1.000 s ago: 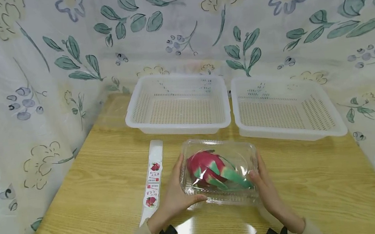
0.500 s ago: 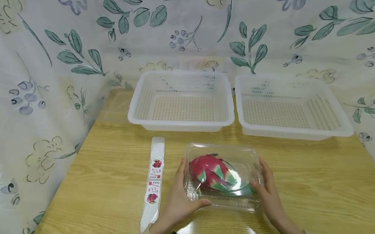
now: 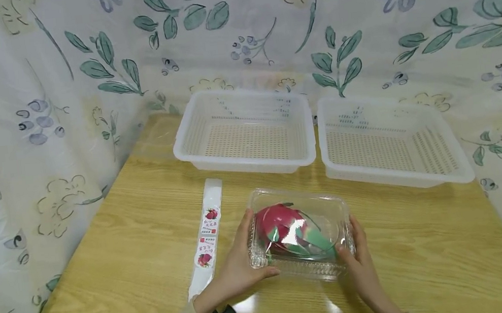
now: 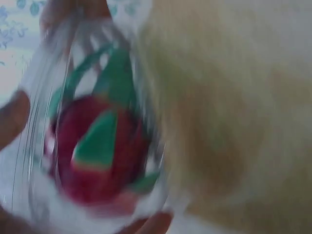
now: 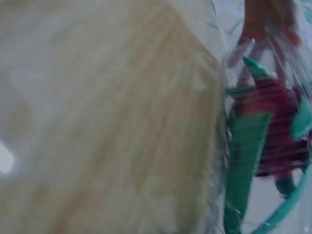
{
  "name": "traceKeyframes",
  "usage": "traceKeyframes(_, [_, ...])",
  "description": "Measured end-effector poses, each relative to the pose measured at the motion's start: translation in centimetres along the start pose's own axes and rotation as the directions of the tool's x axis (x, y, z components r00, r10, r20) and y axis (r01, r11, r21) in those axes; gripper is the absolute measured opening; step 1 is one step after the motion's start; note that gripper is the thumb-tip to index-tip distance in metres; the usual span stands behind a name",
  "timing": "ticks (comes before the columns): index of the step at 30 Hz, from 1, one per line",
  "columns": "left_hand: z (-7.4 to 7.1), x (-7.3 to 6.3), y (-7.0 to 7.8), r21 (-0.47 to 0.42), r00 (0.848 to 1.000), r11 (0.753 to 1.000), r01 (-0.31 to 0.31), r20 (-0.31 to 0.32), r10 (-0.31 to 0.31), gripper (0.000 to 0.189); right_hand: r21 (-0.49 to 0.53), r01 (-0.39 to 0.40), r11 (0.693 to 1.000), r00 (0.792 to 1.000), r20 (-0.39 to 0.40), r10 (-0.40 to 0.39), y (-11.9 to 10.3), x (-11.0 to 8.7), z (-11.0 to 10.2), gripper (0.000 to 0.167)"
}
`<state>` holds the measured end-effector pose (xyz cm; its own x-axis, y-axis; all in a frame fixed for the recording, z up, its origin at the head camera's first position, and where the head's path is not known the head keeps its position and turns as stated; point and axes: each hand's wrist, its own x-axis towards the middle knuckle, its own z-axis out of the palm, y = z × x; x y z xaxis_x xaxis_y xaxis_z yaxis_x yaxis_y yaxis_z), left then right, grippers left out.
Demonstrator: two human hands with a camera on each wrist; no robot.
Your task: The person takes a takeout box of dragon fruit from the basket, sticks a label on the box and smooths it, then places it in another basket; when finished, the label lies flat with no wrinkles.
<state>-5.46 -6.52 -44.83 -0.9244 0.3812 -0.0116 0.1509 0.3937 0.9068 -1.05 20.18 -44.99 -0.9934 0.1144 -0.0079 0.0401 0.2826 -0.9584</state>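
Observation:
A clear plastic clamshell box with its lid down is held over the wooden table in the head view. Inside lies a red dragon fruit with green scales, also seen through the plastic in the left wrist view as a blurred dragon fruit. My left hand grips the box's left end, thumb along the near edge. At the opposite end my right hand holds it, thumb on the near right corner. The right wrist view shows the green scale tips of the dragon fruit close to the box wall.
Left of the box lies a white strip with dragon fruit labels. Behind are two white perforated baskets, a left basket and a right basket. Further left is a clear plastic piece. A floral curtain hangs behind the wooden table.
The box has come slightly nearer to me relative to the baskets, and its tilt has changed a little. Both hands keep their hold. The head view has shifted slightly.

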Motion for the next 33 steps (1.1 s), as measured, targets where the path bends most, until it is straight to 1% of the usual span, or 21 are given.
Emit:
traceKeyframes(3, [-1.2, 0.2, -0.3, 0.048, 0.995, 0.998, -0.029, 0.100, 0.025, 0.125, -0.011, -0.031, 0.999, 0.999, 0.038, 0.032, -0.1, 0.1, -0.4, 0.073])
traceKeyframes(5, [-2.4, 0.4, -0.4, 0.086, 0.983, 0.995, -0.057, 0.177, 0.041, 0.121, -0.022, -0.055, 0.998, 0.996, 0.065, 0.056, -0.2, 0.3, -0.7, 0.073])
traceKeyframes(7, [-3.7, 0.7, -0.6, 0.110, 0.963, 0.989, -0.095, 0.264, 0.063, 0.118, -0.033, -0.065, 0.997, 0.993, 0.092, 0.068, -0.3, 0.4, -0.8, 0.073])
traceKeyframes(10, [-5.8, 1.2, -0.9, 0.101, 0.921, 0.988, -0.119, 0.382, 0.072, 0.114, -0.051, -0.069, 0.996, 0.989, 0.129, 0.075, -0.3, 0.6, -1.0, 0.073])
traceKeyframes(12, [-7.1, 1.7, -1.2, 0.063, 0.898, 0.990, -0.125, 0.431, 0.086, 0.108, -0.051, -0.068, 0.996, 0.986, 0.149, 0.075, -0.4, 0.6, -1.1, 0.073])
traceKeyframes(13, [-7.6, 2.0, -1.4, 0.047, 0.896, 0.992, -0.121, 0.436, 0.089, 0.104, -0.054, -0.068, 0.996, 0.985, 0.156, 0.076, -0.4, 0.6, -1.1, 0.073])
traceKeyframes(14, [-8.1, 2.2, -1.6, 0.037, 0.898, 0.992, -0.116, 0.431, 0.089, 0.100, -0.057, -0.069, 0.996, 0.985, 0.156, 0.077, -0.4, 0.6, -1.2, 0.073])
traceKeyframes(15, [-8.6, 2.4, -1.8, 0.040, 0.906, 0.992, -0.119, 0.412, 0.093, 0.097, -0.059, -0.071, 0.996, 0.984, 0.158, 0.079, -0.4, 0.6, -1.2, 0.072])
traceKeyframes(16, [-8.9, 2.6, -2.2, 0.039, 0.918, 0.991, -0.128, 0.383, 0.103, 0.094, -0.062, -0.074, 0.995, 0.984, 0.156, 0.083, -0.4, 0.6, -1.2, 0.072])
traceKeyframes(18, [-9.5, 2.8, -2.9, 0.046, 0.949, 0.992, -0.114, 0.300, 0.095, 0.094, -0.060, -0.089, 0.994, 0.983, 0.154, 0.097, -0.5, 0.5, -1.2, 0.072])
traceKeyframes(19, [-9.7, 2.9, -3.4, 0.042, 0.964, 0.994, -0.096, 0.252, 0.083, 0.096, -0.056, -0.093, 0.994, 0.983, 0.155, 0.101, -0.5, 0.5, -1.2, 0.072])
traceKeyframes(21, [-10.1, 3.0, -4.4, 0.015, 0.986, 0.998, -0.053, 0.157, 0.050, 0.101, -0.046, -0.105, 0.993, 0.982, 0.156, 0.111, -0.5, 0.4, -1.1, 0.072])
traceKeyframes(23, [-10.4, 3.2, -5.3, -0.027, 0.998, 1.000, 0.011, 0.058, -0.009, 0.104, -0.035, -0.114, 0.993, 0.981, 0.153, 0.118, -0.5, 0.3, -1.1, 0.071])
traceKeyframes(24, [-10.5, 3.3, -5.8, -0.041, 0.999, 0.998, 0.042, 0.007, -0.042, 0.104, -0.034, -0.113, 0.993, 0.982, 0.151, 0.117, -0.5, 0.3, -1.1, 0.071])
traceKeyframes(25, [-10.6, 3.4, -6.1, -0.049, 0.996, 0.996, 0.075, -0.040, -0.077, 0.103, -0.039, -0.113, 0.993, 0.982, 0.146, 0.117, -0.5, 0.2, -1.0, 0.071])
traceKeyframes(27, [-10.9, 3.7, -6.7, -0.045, 0.982, 0.989, 0.139, -0.120, -0.144, 0.103, -0.046, -0.111, 0.993, 0.984, 0.134, 0.116, -0.5, 0.2, -1.0, 0.070])
traceKeyframes(28, [-11.0, 3.9, -7.0, -0.044, 0.974, 0.985, 0.166, -0.150, -0.171, 0.103, -0.046, -0.108, 0.993, 0.985, 0.132, 0.113, -0.5, 0.1, -1.0, 0.070])
traceKeyframes(30, [-11.3, 4.1, -7.4, -0.043, 0.960, 0.977, 0.210, -0.179, -0.214, 0.105, -0.047, -0.102, 0.994, 0.985, 0.133, 0.108, -0.4, 0.1, -1.0, 0.070])
traceKeyframes(31, [-11.4, 4.2, -7.6, -0.032, 0.958, 0.975, 0.222, -0.179, -0.224, 0.107, -0.041, -0.102, 0.994, 0.985, 0.135, 0.107, -0.4, 0.1, -1.0, 0.070])
traceKeyframes(33, [-11.6, 4.5, -7.9, -0.009, 0.959, 0.973, 0.230, -0.167, -0.228, 0.110, -0.029, -0.100, 0.995, 0.985, 0.141, 0.103, -0.3, 0.1, -1.0, 0.070])
